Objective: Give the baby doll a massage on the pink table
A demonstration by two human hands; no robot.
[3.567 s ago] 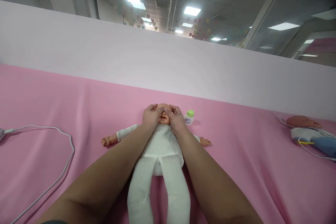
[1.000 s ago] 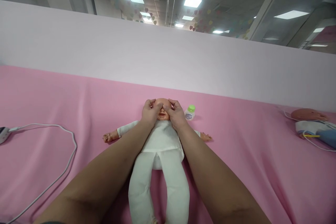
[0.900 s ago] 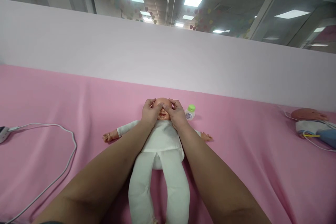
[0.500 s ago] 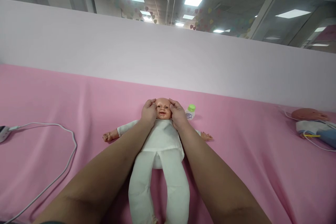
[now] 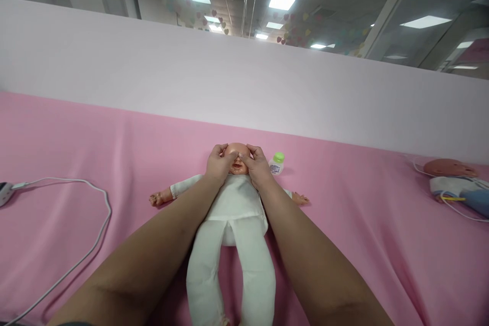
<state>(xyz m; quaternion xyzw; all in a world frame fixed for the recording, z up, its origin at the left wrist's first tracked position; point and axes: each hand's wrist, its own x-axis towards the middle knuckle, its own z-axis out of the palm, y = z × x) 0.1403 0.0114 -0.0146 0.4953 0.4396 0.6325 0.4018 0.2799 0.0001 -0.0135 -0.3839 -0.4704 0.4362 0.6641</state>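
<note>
A baby doll (image 5: pixel 237 198) in a white top and trousers lies on its back, arms spread, its head away from me. My left hand (image 5: pixel 219 164) is curled round one side of the doll's head and my right hand (image 5: pixel 258 165) round the other. Both thumbs lie across the face beside the nose and cover the eyes; the mouth still shows. Just right of my right hand stands a small clear bottle (image 5: pixel 276 164) with a green cap.
Pink cloth (image 5: pixel 344 204) covers the table, and a low white wall (image 5: pixel 244 86) runs behind it. A white cable (image 5: pixel 103 224) joins a power strip (image 5: pixel 5 192) at left. Another doll (image 5: pixel 454 175), in blue and white with a thin tube, lies far right.
Both thumbs have moved inward from the sides of the doll's face to meet near the nose, covering the eyes. The fingers stay at the sides of the head.
</note>
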